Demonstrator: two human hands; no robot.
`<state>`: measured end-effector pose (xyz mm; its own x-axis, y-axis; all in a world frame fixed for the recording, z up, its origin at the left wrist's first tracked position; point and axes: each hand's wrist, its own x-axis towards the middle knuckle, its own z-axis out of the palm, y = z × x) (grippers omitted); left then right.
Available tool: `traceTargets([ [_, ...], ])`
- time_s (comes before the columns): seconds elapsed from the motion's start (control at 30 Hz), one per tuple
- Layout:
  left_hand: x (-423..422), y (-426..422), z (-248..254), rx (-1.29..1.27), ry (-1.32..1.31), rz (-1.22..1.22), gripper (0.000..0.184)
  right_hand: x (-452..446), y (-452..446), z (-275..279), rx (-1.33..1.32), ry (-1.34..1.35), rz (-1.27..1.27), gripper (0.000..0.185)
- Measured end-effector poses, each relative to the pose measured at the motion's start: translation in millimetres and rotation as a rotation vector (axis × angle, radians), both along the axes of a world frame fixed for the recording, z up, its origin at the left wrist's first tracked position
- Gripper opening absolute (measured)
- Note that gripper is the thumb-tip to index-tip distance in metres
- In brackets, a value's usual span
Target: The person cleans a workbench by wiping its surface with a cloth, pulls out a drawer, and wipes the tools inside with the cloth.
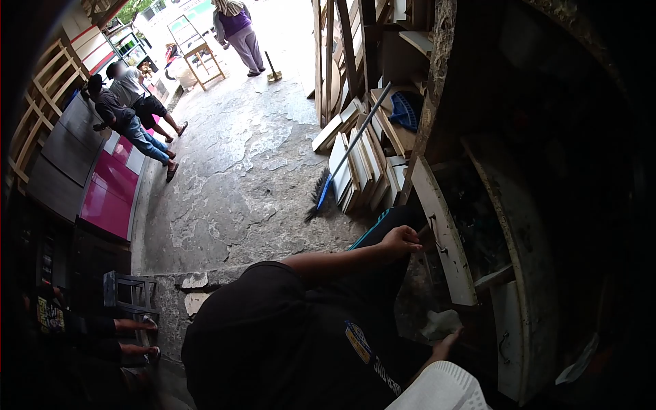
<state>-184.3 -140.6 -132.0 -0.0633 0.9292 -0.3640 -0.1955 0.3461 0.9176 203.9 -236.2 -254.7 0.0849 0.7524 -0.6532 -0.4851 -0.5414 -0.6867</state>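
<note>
My left hand (402, 241) has its fingers curled, close to the edge of a pale panel (447, 239) with a dark handle. Whether anything is inside those fingers I cannot make out. Lower down, my right hand (447, 343) is around a crumpled whitish cloth-like piece (441, 324); its exact kind is unclear. A second pale panel (507, 342) with a handle stands to the right of it. Some white ribbed fabric (444, 389) covers part of my right forearm. Deep shadow hides much of the cabinet-like furniture around the panels.
A blue broom (326, 191) leans against stacked boards (362, 164) beside my leg. Two people (130, 102) are near pink and grey cabinets at the left; another person (240, 37) stands outside. A small stool (130, 292) and someone's legs (137, 335) are at lower left.
</note>
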Motion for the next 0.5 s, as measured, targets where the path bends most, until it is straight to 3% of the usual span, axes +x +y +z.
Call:
traceTargets([
  [0.27, -1, -5, 5, 0.085, 0.066, -0.092, 0.036, 6, 3, -16, -0.012, -0.038, -0.006, 0.077],
  [0.33, -1, -4, 11, 0.052, 0.254, -0.122, 0.037, 6, 3, -15, -0.011, -0.112, -0.006, 0.073],
  [0.5, -4, -1, 4, -0.039, 0.225, -0.125, 0.038, 6, 0, -13, 0.023, -0.016, -0.041, 0.073],
])
